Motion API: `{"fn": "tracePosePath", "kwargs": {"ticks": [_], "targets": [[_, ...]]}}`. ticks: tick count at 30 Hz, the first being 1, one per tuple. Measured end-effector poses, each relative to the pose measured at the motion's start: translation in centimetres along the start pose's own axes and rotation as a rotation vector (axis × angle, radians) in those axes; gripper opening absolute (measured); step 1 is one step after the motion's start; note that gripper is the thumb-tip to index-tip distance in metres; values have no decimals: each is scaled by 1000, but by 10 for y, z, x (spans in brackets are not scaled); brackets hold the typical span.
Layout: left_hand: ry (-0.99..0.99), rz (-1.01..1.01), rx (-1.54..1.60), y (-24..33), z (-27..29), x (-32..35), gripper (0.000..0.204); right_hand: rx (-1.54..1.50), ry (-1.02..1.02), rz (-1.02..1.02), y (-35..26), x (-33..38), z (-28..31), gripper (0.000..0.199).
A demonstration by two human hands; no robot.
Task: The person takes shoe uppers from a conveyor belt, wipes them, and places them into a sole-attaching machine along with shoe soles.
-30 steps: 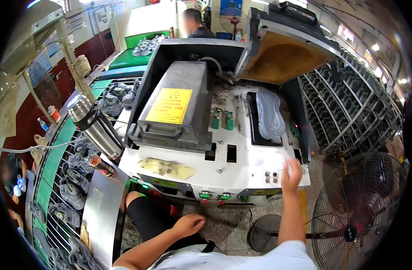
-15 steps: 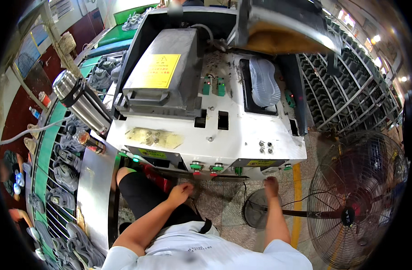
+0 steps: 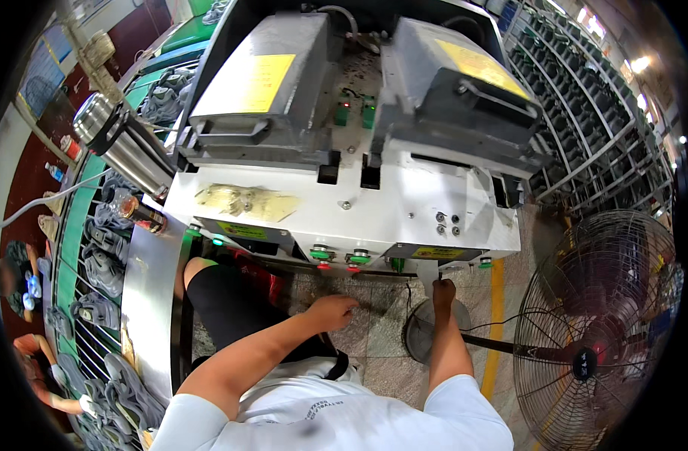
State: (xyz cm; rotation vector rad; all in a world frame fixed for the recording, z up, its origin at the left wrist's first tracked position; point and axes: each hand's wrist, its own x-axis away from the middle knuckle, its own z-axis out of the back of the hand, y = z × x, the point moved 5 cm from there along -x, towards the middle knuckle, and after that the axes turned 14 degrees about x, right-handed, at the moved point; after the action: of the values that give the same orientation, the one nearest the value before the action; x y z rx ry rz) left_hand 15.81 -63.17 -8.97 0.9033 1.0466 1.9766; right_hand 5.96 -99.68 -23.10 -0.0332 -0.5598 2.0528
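Note:
In front of me stands a white machine (image 3: pixel 393 207) with two grey hinged covers. The left cover (image 3: pixel 306 71) and the right cover (image 3: pixel 427 86) are both down; whatever lies under them is hidden. My right hand (image 3: pixel 443 292) is closed at the machine's front edge, beside a pale flat piece (image 3: pixel 427 275); what its fingers grip cannot be made out. Over my lap hovers my left hand (image 3: pixel 332 311), fingers loosely bent and somewhat apart, holding nothing. Ahead of it, the front panel carries green buttons (image 3: pixel 358 256) and red buttons (image 3: pixel 323 266).
A steel thermos (image 3: pixel 126 146) and a drink bottle (image 3: pixel 139 213) stand left of the machine. Beyond, grey shoes (image 3: pixel 103 272) line a green conveyor (image 3: pixel 66 255), where another person's arm (image 3: pixel 62 402) reaches in. At right are a large caged fan (image 3: pixel 584 331) and a loaded rack (image 3: pixel 584 113).
The right cover has come down over the grey shoe-shaped piece, hiding it. My left hand has moved right and its fingers have loosened. My right hand has shifted slightly up and left.

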Motion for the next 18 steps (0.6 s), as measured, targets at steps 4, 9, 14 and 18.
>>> {"fn": "tracePosePath", "kwargs": {"ticks": [4, 9, 14, 18], "targets": [[-55, -110, -103, 32, -27, -74, 49, -646, 28, -173, 31, 12, 2, 12], [5, -160, -228, 36, -57, -157, 58, -436, -30, -8, 15, 24, 18, 34], [1, -31, -458, 54, -81, -203, 54, -340, 119, 55, 7, 28, 4, 35], [35, -81, -276, 41, -86, -226, 52, -121, 151, 186, -9, 30, -4, 28]]}}
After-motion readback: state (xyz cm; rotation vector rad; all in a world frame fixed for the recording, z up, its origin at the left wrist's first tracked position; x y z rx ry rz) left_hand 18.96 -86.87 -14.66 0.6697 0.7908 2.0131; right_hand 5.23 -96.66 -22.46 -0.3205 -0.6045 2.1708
